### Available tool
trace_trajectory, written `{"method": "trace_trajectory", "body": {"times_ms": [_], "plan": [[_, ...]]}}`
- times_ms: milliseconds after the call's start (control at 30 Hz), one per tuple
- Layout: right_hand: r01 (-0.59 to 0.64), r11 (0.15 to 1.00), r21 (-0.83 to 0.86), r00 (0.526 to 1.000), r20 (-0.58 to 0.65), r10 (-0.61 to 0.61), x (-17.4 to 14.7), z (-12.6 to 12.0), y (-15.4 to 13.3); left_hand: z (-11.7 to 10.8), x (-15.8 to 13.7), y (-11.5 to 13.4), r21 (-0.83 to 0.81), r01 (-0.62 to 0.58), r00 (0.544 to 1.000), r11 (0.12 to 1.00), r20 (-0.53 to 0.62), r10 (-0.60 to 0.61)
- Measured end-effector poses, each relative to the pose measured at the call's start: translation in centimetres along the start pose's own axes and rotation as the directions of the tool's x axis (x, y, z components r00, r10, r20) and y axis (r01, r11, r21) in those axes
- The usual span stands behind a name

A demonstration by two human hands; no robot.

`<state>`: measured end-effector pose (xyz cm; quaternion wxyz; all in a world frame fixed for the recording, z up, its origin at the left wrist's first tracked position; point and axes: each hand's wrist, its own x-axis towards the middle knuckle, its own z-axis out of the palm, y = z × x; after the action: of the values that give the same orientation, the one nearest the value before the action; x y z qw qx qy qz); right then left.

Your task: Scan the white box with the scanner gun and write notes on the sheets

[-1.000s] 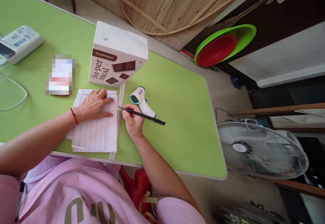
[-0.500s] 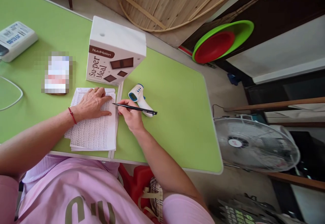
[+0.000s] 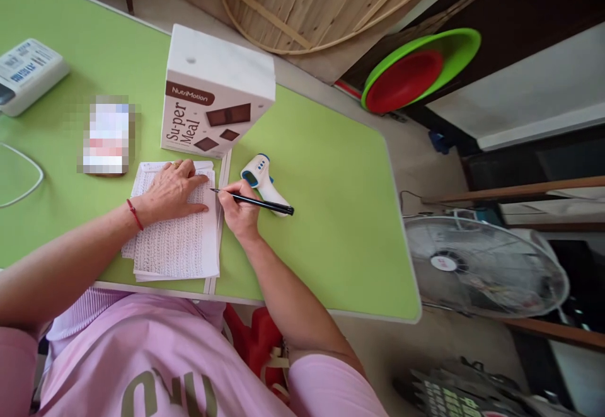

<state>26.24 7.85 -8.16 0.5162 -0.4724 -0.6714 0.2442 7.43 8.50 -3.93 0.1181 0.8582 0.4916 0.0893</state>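
Observation:
My left hand (image 3: 176, 191) lies with its fingers spread on a stack of paper sheets (image 3: 177, 250) covered in rows of small handwriting. A red cord circles that wrist. In my right hand (image 3: 240, 212) is a black pen (image 3: 265, 203), pinched near its point. The pen's tip is at the right edge of the top sheet; whether it touches the paper I cannot tell. Just beyond my right hand lies a white and blue infrared thermometer (image 3: 262, 177). A white box (image 3: 220, 58) with brown print stands upright behind the paper.
On the green table (image 3: 331, 215), a blurred-out phone-like object (image 3: 108, 138), a white device (image 3: 33, 74) and a white cable (image 3: 35, 168) lie to the left. A fan (image 3: 486, 266) stands beyond the right edge. Green and red basins (image 3: 420, 67) lean at the back.
My right hand and the pen have shifted slightly left relative to the thermometer. My left hand stays on the paper. The whole view has moved a little.

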Motion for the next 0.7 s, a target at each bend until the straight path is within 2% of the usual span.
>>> {"method": "trace_trajectory", "body": {"times_ms": [267, 700], "plan": [[0.032, 0.998, -0.046, 0.996, 0.079, -0.029, -0.16, 0.07, 0.24, 0.11, 0.04, 0.16, 0.003, 0.004, 1.0, 1.0, -0.007, -0.004], [0.034, 0.998, -0.058, 0.995, 0.091, -0.028, -0.11, 0.23, 0.11, 0.41, -0.04, -0.22, -0.004, -0.026, 0.999, 1.0, -0.041, 0.026]]}}
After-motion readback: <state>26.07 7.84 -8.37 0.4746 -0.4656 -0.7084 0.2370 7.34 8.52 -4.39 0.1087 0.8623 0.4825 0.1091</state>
